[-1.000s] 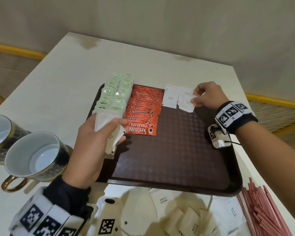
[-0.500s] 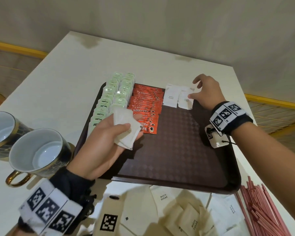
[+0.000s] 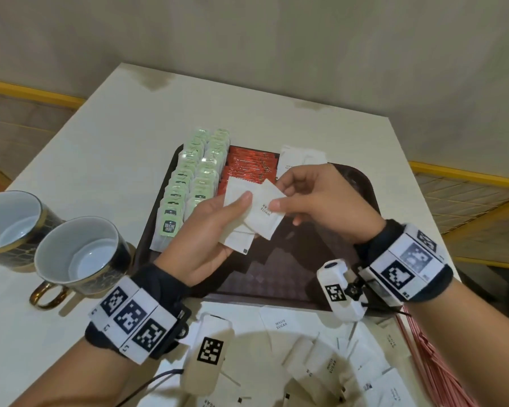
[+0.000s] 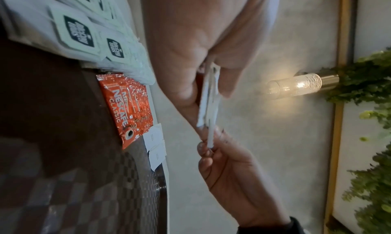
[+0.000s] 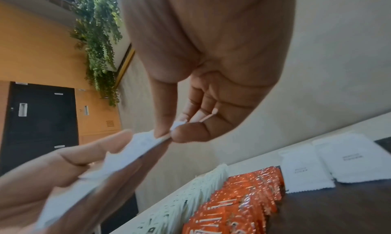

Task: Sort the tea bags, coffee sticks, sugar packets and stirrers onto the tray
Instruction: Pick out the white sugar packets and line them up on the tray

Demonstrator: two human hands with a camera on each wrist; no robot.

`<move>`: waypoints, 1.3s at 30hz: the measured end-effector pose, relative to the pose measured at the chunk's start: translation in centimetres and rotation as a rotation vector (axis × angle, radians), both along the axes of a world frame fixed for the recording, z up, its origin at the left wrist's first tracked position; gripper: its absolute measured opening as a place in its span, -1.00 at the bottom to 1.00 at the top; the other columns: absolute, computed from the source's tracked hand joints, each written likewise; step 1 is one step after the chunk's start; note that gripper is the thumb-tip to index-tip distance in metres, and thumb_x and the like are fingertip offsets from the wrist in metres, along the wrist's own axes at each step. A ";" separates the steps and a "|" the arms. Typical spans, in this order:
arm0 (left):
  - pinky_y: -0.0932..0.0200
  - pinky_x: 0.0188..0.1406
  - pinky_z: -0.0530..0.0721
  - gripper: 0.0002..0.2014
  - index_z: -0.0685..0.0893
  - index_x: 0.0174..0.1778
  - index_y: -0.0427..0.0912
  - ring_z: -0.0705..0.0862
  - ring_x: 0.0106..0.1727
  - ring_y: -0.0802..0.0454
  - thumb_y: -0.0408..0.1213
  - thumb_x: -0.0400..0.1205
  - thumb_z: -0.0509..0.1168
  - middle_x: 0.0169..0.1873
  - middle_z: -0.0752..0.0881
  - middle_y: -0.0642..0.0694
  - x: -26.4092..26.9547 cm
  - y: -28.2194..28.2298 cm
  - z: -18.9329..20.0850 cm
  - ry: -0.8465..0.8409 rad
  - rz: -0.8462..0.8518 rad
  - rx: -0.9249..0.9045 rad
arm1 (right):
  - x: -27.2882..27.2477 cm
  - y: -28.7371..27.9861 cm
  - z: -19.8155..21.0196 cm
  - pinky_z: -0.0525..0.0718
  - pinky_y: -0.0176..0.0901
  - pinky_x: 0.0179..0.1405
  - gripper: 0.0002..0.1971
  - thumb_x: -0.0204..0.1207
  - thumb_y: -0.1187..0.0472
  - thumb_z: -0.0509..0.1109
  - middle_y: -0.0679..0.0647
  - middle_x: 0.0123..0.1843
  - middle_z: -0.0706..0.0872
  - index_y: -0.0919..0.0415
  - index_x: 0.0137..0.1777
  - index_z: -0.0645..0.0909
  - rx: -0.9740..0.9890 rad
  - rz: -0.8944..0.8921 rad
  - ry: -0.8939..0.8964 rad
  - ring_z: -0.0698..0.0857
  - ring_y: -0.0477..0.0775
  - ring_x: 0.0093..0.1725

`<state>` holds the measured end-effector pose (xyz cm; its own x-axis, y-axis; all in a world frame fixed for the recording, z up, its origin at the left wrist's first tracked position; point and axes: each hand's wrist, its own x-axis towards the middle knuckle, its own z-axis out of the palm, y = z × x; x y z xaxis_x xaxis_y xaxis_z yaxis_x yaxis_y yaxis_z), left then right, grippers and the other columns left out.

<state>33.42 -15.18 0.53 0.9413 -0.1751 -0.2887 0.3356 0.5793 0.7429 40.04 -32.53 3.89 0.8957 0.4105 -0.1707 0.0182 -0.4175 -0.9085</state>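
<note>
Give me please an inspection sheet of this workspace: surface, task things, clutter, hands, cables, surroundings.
Surface: white table; dark tray on it.
Task things: tea bags and coffee sticks in rows on the tray, two sugar packets at its far edge; loose sugar packets and pink stirrers off the tray.
Clutter: two cups.
Hands: left hand holds a stack of sugar packets; right hand pinches the top packet.
Cables: thin black wire near the left wrist.
Surroundings: grey wall, yellow trim.

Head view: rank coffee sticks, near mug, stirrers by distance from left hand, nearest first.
From the left hand:
1. Coffee sticks, on the tray just beyond the fingers.
2. Near mug, on the table to its left.
3. Stirrers, at the table's right edge.
</note>
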 end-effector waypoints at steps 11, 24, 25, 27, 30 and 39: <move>0.16 -0.13 0.80 -0.78 0.72 0.16 -0.27 0.82 0.05 -0.06 -0.43 0.60 0.35 0.04 0.83 -0.20 -0.1 1.5 -1.2 0.042 0.167 0.088 | -0.2 -2.1 2.4 0.71 -0.28 -0.36 -0.90 0.42 0.41 0.51 0.13 -0.16 0.85 0.41 -0.09 0.74 0.036 0.103 0.032 0.79 -0.03 -0.26; 0.14 -0.13 0.81 -0.81 0.72 0.13 -0.27 0.82 0.04 -0.07 -0.33 0.66 0.29 0.05 0.83 -0.22 0.5 0.5 -2.3 0.102 0.113 0.063 | 2.5 -0.5 -0.4 0.78 -0.24 -0.27 -0.92 0.41 0.49 0.51 0.07 -0.30 0.83 0.42 -0.20 0.65 0.120 -0.060 0.092 0.81 0.01 -0.26; 0.14 -0.14 0.81 -0.82 0.73 0.12 -0.27 0.83 0.03 -0.08 -0.35 0.66 0.30 0.03 0.83 -0.22 0.7 0.4 -2.4 0.108 0.120 0.083 | 2.7 -0.5 -0.5 0.79 -0.22 -0.24 -0.92 0.41 0.48 0.51 0.11 -0.24 0.84 0.45 -0.17 0.66 0.118 -0.043 0.112 0.82 0.03 -0.22; 0.13 -0.15 0.81 -0.84 0.74 0.08 -0.27 0.83 0.00 -0.09 -0.36 0.64 0.32 0.00 0.84 -0.22 1.1 0.1 -2.5 0.106 0.132 0.114 | 2.7 -0.2 -1.0 0.81 -0.17 -0.18 -0.89 0.42 0.48 0.51 0.26 -0.06 0.82 0.50 -0.10 0.66 0.111 0.011 0.150 0.82 0.12 -0.12; 0.15 -0.13 0.81 -0.85 0.76 0.05 -0.25 0.83 -0.03 -0.06 -0.35 0.62 0.33 -0.01 0.84 -0.21 1.5 -0.2 -2.6 0.107 0.121 0.112 | 2.4 0.5 -1.9 0.77 -0.18 -0.23 -0.92 0.41 0.50 0.51 0.42 -0.08 0.76 0.47 -0.15 0.66 0.092 0.054 0.137 0.77 0.17 -0.16; 0.14 -0.08 0.82 -0.76 0.73 0.16 -0.24 0.83 -0.02 -0.02 -0.23 0.69 0.25 0.03 0.84 -0.19 2.1 0.3 -3.1 0.201 0.094 0.149 | 10.5 -3.4 -3.8 0.64 -0.23 -0.45 -0.81 0.36 0.44 0.59 0.14 -0.38 0.67 0.30 -0.36 0.62 -0.190 -0.265 -0.100 0.67 -0.09 -0.45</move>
<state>35.48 -14.90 -2.52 0.8727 -0.0309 -0.4873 0.4346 0.5038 0.7465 50.56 -35.90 0.08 0.9832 0.1307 -0.1277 -0.0284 -0.5810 -0.8134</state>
